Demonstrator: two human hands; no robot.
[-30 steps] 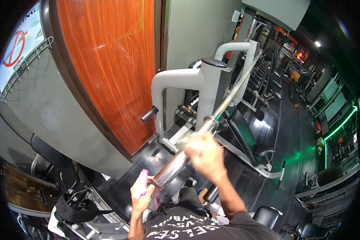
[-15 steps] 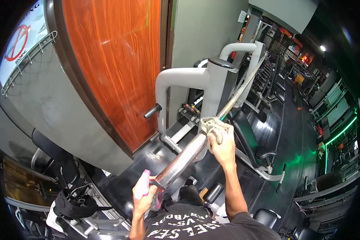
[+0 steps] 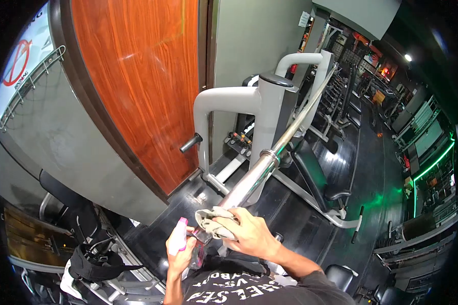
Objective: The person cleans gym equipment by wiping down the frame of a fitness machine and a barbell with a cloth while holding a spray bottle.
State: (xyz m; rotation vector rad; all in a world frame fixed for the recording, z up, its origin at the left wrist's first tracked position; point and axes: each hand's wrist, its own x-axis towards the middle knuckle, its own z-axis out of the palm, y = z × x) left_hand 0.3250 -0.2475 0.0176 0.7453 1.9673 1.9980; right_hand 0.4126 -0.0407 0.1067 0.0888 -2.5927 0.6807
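My right hand (image 3: 252,235) is closed on a crumpled pale cloth (image 3: 216,222), which presses round the near end of a shiny metal barbell (image 3: 254,178). My left hand (image 3: 182,254), just left of the bar's end, grips a spray bottle with a pink and white trigger head (image 3: 178,236). The bottle's clear body is partly hidden by my fingers. The barbell's thick sleeve slopes up and away to a collar, and its thinner shaft runs on past the grey uprights.
A grey rack frame (image 3: 229,101) with a short peg (image 3: 191,143) stands beside the bar. Beneath the shaft is a black bench (image 3: 313,170). A reddish wooden door (image 3: 137,76) is at the left, and a black belt (image 3: 96,264) hangs on a frame at the lower left.
My right hand has slid the cloth down the sleeve from the collar to the near end, toward my body. The collar is uncovered now. My left hand stays almost in place with the bottle.
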